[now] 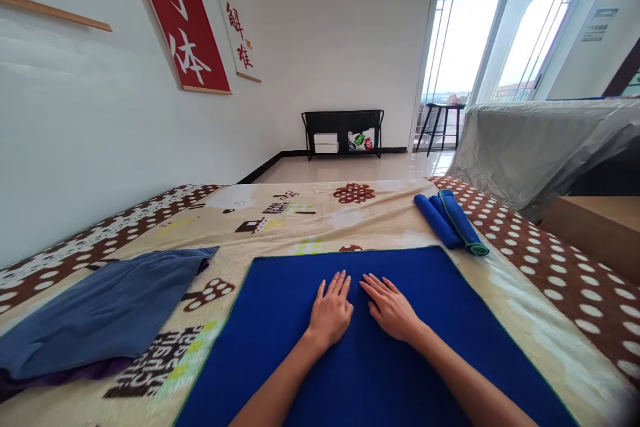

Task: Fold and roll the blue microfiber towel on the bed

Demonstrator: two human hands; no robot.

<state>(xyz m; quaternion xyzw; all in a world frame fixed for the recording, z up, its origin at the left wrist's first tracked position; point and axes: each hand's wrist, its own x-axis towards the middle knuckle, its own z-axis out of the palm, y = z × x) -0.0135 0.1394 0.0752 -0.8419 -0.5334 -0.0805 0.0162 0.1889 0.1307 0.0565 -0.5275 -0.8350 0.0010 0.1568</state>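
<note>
A blue cloth (390,387) with a green stitched edge lies spread flat on a patterned blanket. My left hand (331,310) rests palm down on it, fingers stretched out, holding nothing. Beside it, to the right, my right hand (390,307) also lies flat on the cloth with its fingers extended and nothing held. The two hands are a small gap apart. Past the cloth's far right corner are rolled blue cloths (457,220), one showing a green edge.
A grey-blue cloth (105,310) with purple beneath lies at the left on the blanket (285,233). Behind stand a black rack (343,121) and a black stool (444,107). Plastic-covered furniture (525,140) and a cardboard box (595,227) are at the right.
</note>
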